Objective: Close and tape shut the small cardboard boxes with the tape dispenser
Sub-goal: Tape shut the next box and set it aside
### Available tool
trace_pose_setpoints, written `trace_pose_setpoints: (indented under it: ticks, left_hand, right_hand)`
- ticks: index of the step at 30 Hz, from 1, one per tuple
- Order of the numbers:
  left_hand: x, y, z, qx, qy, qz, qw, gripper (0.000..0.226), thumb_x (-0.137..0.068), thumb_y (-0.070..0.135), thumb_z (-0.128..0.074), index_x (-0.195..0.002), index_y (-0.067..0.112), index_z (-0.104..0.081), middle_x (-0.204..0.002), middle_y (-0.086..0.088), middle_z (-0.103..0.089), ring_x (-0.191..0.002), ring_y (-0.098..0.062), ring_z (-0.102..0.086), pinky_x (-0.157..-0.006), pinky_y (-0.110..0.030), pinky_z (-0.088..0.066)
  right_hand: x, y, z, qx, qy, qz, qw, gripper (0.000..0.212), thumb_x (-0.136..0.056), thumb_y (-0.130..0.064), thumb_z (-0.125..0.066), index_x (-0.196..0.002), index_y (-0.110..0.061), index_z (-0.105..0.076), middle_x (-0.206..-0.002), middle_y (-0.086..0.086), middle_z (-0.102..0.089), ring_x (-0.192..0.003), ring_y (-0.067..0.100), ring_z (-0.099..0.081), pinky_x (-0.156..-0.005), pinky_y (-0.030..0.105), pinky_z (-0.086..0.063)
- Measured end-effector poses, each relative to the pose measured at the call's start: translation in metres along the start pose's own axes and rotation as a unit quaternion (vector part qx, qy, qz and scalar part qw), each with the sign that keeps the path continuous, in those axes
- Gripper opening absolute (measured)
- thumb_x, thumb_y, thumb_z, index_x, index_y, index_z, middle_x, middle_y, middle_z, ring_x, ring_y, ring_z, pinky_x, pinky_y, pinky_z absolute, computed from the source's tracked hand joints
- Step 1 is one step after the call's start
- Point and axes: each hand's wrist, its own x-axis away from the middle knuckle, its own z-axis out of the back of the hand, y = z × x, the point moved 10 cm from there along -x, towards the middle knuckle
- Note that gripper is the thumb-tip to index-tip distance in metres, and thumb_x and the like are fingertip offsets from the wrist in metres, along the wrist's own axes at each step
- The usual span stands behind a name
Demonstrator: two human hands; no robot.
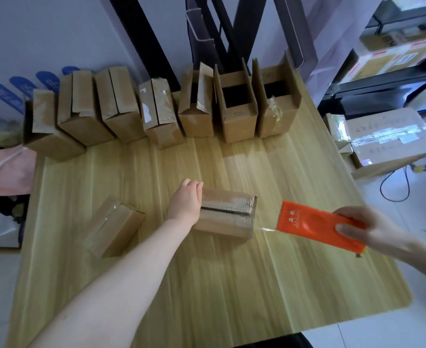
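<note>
Orange plastic fills the right hand (pixel 372 229): thumb and fingers are wrapped round the rear of the tape dispenser (pixel 314 223), holding it low over the tabletop (pixel 207 285) near the right edge, its mouth turned left. From that mouth a strip of clear tape (pixel 267 228) seems to run leftward to the right end of the centre box (pixel 228 217), though the film is so faint that I cannot say where it is stuck. The left hand (pixel 185 202) grips the opposite, left end of that box, fingers curled over its far top edge, steadying it. The box lies in the middle of the tabletop with its long axis left to right. The dark seam (pixel 222 210) between its flaps runs the same way and points almost straight at the dispenser. As I judge it, the work lies to the left of the right hand, which is the one to travel, drawing along the seam toward the left hand that braces the box. Toward the left edge, just beside the centre box, lies a taped box (pixel 114 226). Along the far edge stands a row of boxes (pixel 106 106), and the three open boxes (pixel 237 106) at its right end have their flaps up, not yet closed.
</note>
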Motion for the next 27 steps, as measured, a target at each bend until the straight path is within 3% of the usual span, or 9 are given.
trace_pose_setpoints:
  ticks: [5,7,9,11,13,15,18,21,27]
  left_hand:
    - [0.004,0.002,0.003,-0.015,0.011,0.005,1.0,0.044,-0.105,0.033,-0.022,-0.107,0.012,-0.062,-0.108,0.0,-0.055,-0.077,-0.015,-0.05,-0.059,-0.026,-0.033]
    - [0.007,0.004,0.007,-0.026,0.025,0.004,0.999,0.044,-0.105,0.031,-0.024,-0.112,0.014,-0.063,-0.11,0.0,-0.058,-0.085,-0.016,-0.053,-0.062,-0.028,-0.037]
    - [0.009,0.007,0.012,-0.04,0.048,-0.007,0.998,0.042,-0.104,0.028,-0.027,-0.115,0.014,-0.065,-0.117,0.0,-0.062,-0.109,-0.02,-0.057,-0.082,-0.031,-0.045]
    - [0.012,0.019,0.016,-0.073,0.077,-0.059,0.993,0.041,-0.103,0.029,-0.03,-0.118,0.015,-0.066,-0.125,0.002,-0.064,-0.131,-0.02,-0.047,-0.113,-0.039,-0.03]
    - [0.021,0.043,0.007,-0.129,0.05,-0.169,0.976,0.047,-0.102,0.037,-0.026,-0.126,0.018,-0.061,-0.132,0.003,-0.06,-0.136,-0.018,-0.043,-0.12,-0.044,-0.011]
    - [0.032,0.063,-0.014,-0.174,-0.019,-0.248,0.953,0.058,-0.1,0.048,-0.016,-0.141,0.019,-0.047,-0.142,0.003,-0.051,-0.139,-0.016,-0.038,-0.121,-0.044,-0.004]
    - [0.031,0.066,-0.025,-0.181,-0.045,-0.196,0.963,0.069,-0.094,0.058,-0.007,-0.147,0.023,-0.036,-0.144,0.004,-0.047,-0.137,-0.017,-0.036,-0.119,-0.042,-0.009]
    - [0.032,0.066,-0.023,-0.167,-0.009,-0.146,0.975,0.065,-0.095,0.059,-0.012,-0.137,0.023,-0.047,-0.131,0.004,-0.055,-0.126,-0.019,-0.045,-0.116,-0.041,-0.017]
    - [0.033,0.067,-0.023,-0.162,0.0,-0.138,0.977,0.063,-0.095,0.058,-0.014,-0.13,0.022,-0.052,-0.121,0.003,-0.058,-0.119,-0.021,-0.049,-0.114,-0.042,-0.02]
  right_hand:
    - [-0.012,-0.019,-0.023,0.244,0.016,-0.043,0.969,0.005,-0.089,-0.032,-0.057,-0.086,-0.03,-0.061,-0.065,-0.005,-0.066,-0.039,0.008,-0.061,-0.062,0.03,-0.054]
    - [-0.018,-0.034,-0.033,0.296,0.015,-0.055,0.953,0.016,-0.088,-0.039,-0.05,-0.09,-0.027,-0.061,-0.071,-0.005,-0.066,-0.043,0.009,-0.062,-0.065,0.028,-0.054]
    - [-0.025,-0.05,-0.041,0.327,0.017,-0.058,0.943,0.023,-0.087,-0.04,-0.047,-0.089,-0.022,-0.062,-0.072,-0.003,-0.064,-0.053,0.017,-0.062,-0.064,0.027,-0.051]
    - [-0.029,-0.068,-0.045,0.35,0.016,-0.058,0.935,0.025,-0.085,-0.037,-0.046,-0.083,-0.017,-0.061,-0.065,-0.002,-0.06,-0.057,0.021,-0.058,-0.056,0.025,-0.043]
    - [-0.033,-0.085,-0.045,0.362,0.018,-0.062,0.93,0.022,-0.081,-0.032,-0.046,-0.074,-0.015,-0.058,-0.058,-0.001,-0.054,-0.052,0.02,-0.053,-0.05,0.023,-0.035]
    - [-0.036,-0.099,-0.045,0.363,0.018,-0.067,0.929,0.016,-0.075,-0.025,-0.047,-0.065,-0.013,-0.052,-0.054,0.001,-0.052,-0.048,0.019,-0.049,-0.048,0.022,-0.034]
    - [-0.039,-0.112,-0.047,0.353,0.025,-0.073,0.932,0.011,-0.067,-0.021,-0.048,-0.059,-0.013,-0.048,-0.055,0.002,-0.052,-0.05,0.019,-0.047,-0.049,0.023,-0.033]
    - [-0.042,-0.117,-0.048,0.333,0.048,-0.088,0.938,0.013,-0.066,-0.022,-0.05,-0.058,-0.013,-0.047,-0.056,0.001,-0.051,-0.05,0.019,-0.045,-0.05,0.023,-0.034]
    - [-0.044,-0.105,-0.043,0.255,0.091,-0.146,0.952,0.012,-0.072,-0.022,-0.05,-0.063,-0.014,-0.049,-0.061,0.001,-0.052,-0.055,0.018,-0.046,-0.051,0.024,-0.032]
